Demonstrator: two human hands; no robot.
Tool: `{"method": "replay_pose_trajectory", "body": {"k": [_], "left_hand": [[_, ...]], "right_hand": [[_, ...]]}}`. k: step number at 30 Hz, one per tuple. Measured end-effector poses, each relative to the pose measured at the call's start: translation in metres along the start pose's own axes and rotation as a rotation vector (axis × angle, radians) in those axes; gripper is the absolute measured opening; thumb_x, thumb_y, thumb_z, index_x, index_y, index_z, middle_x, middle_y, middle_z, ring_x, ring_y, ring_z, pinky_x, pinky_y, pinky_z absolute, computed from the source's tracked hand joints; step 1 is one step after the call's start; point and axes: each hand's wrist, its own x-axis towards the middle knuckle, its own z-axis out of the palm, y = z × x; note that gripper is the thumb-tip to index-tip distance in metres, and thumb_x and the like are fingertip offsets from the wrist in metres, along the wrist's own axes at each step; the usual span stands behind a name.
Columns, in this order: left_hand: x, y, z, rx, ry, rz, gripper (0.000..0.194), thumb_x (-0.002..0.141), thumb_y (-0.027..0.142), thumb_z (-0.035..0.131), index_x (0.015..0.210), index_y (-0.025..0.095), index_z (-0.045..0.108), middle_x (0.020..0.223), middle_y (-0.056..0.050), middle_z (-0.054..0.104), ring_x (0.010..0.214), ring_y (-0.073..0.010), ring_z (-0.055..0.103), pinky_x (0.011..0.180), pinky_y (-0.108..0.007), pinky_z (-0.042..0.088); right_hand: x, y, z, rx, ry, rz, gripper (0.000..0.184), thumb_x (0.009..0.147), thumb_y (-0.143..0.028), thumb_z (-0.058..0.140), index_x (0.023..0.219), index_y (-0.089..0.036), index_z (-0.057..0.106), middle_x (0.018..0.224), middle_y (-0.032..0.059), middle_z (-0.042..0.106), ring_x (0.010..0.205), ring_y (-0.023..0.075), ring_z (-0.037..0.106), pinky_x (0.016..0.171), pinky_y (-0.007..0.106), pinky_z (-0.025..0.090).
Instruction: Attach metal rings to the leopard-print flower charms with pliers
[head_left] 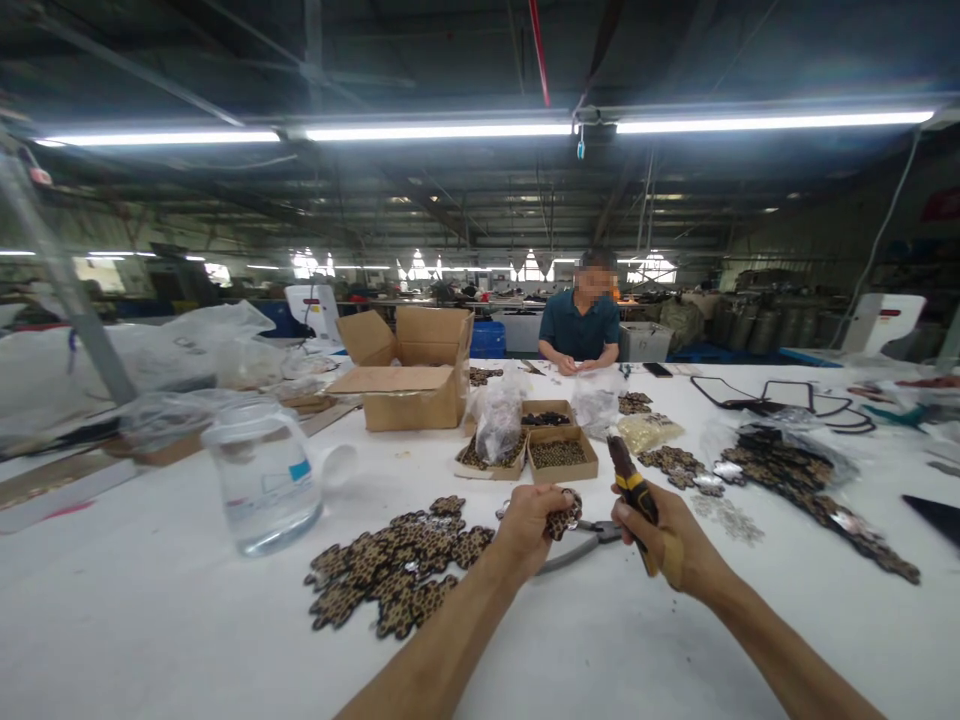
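My left hand (527, 522) pinches a leopard-print flower-shaped patch (564, 515) between thumb and fingers. In my right hand (671, 540) are pliers with yellow-and-black handles (637, 494), and their metal head (606, 531) points left, close to the patch. A grey curved piece runs below my left hand; whether it belongs to the pliers I cannot tell. Left of my left forearm lies a loose pile of similar leopard-print patches (397, 560), flat on the white table (225, 640).
Small cardboard trays of brass-coloured bits (559, 454) stand ahead, with a large open carton (416, 395) behind. A clear water jug (262, 480) is on the left. More patches (787, 470) and clear pieces (727, 517) lie right. Across the table a person (579, 325) leans forward.
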Motion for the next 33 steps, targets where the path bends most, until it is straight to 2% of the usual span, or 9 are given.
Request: {"method": "replay_pose_trajectory", "body": {"k": [5,8,12,17,20,25,33], "left_hand": [[-0.004,-0.004,0.010,-0.054,-0.061,-0.053,0.010,0.059,0.017,0.068,0.053,0.012,0.063,0.061,-0.007,0.064,0.060,-0.0161,0.057,0.059,-0.029,0.041],[-0.004,-0.004,0.010,-0.076,-0.080,-0.048,0.010,0.060,0.017,0.067,0.052,0.013,0.061,0.064,-0.008,0.065,0.061,-0.0167,0.058,0.060,-0.029,0.042],[-0.002,-0.003,0.007,-0.037,-0.076,-0.035,0.011,0.062,0.018,0.068,0.055,0.013,0.061,0.062,-0.007,0.063,0.060,-0.0162,0.057,0.060,-0.028,0.041],[-0.003,-0.007,0.007,-0.023,-0.158,-0.100,0.014,0.064,0.019,0.069,0.055,0.014,0.060,0.058,-0.005,0.060,0.057,-0.0146,0.054,0.058,-0.027,0.037],[-0.005,-0.010,0.009,-0.010,-0.186,-0.136,0.011,0.064,0.018,0.069,0.058,0.014,0.062,0.058,-0.004,0.060,0.057,-0.0139,0.053,0.057,-0.027,0.035],[-0.007,-0.012,0.012,0.009,-0.199,-0.150,0.009,0.062,0.015,0.071,0.061,0.012,0.064,0.060,-0.004,0.061,0.055,-0.0116,0.050,0.056,-0.026,0.032],[-0.008,-0.016,0.012,0.079,-0.169,-0.188,0.009,0.059,0.016,0.072,0.061,0.011,0.065,0.057,-0.003,0.060,0.052,-0.0106,0.047,0.053,-0.027,0.030]], "right_hand": [[-0.005,-0.003,0.003,-0.192,-0.045,-0.069,0.023,0.092,-0.042,0.051,0.093,-0.020,0.058,0.072,0.0013,0.062,0.064,0.0170,0.056,0.059,0.027,0.040],[-0.007,-0.002,0.001,-0.246,-0.035,-0.070,0.020,0.090,-0.041,0.055,0.090,-0.021,0.057,0.074,0.0022,0.063,0.064,0.0176,0.055,0.058,0.027,0.039],[-0.006,-0.004,0.000,-0.206,0.001,-0.084,0.018,0.090,-0.039,0.055,0.089,-0.021,0.056,0.074,0.0026,0.062,0.066,0.0184,0.055,0.061,0.028,0.041],[-0.005,-0.018,0.000,-0.117,0.058,-0.131,0.019,0.088,-0.036,0.058,0.098,-0.020,0.057,0.085,0.0044,0.065,0.074,0.0188,0.058,0.067,0.029,0.044],[-0.006,-0.023,-0.001,-0.097,0.048,-0.150,0.016,0.087,-0.033,0.059,0.097,-0.020,0.056,0.088,0.0044,0.066,0.077,0.0188,0.059,0.071,0.029,0.046],[-0.008,-0.024,-0.002,-0.118,0.026,-0.158,0.014,0.086,-0.030,0.060,0.095,-0.020,0.057,0.083,0.0026,0.065,0.072,0.0169,0.057,0.068,0.028,0.046],[-0.010,-0.021,-0.001,-0.158,-0.004,-0.194,0.014,0.085,-0.031,0.061,0.093,-0.020,0.059,0.081,0.0023,0.065,0.069,0.0164,0.056,0.065,0.027,0.045]]}}
